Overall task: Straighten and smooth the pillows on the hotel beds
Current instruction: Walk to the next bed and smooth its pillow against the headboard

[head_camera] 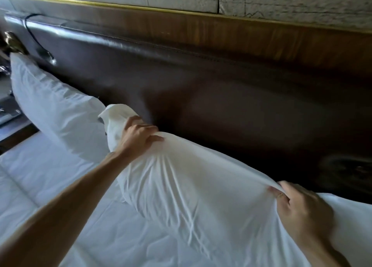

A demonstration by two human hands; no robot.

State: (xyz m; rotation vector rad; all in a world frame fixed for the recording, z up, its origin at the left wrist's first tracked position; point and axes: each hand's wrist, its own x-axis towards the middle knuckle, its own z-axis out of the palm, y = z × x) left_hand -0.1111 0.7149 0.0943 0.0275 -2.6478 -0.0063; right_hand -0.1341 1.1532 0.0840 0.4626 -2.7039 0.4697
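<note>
A white pillow [181, 186] stands on its long edge against the dark headboard, its case creased and pulled taut along the top. My left hand [138, 136] clutches its upper left corner, where loose case fabric sticks up. My right hand [298, 208] pinches the top edge further right, stretching the cloth between both hands. A second white pillow [54, 107] leans against the headboard to the left, touching the first one.
The white sheet of the bed [50, 186] spreads below the pillows. The padded brown leather headboard [221, 89] runs behind them, with wood panelling above. A reading lamp on a black cable [47, 55] hangs at the headboard's left end. A bedside surface lies at far left.
</note>
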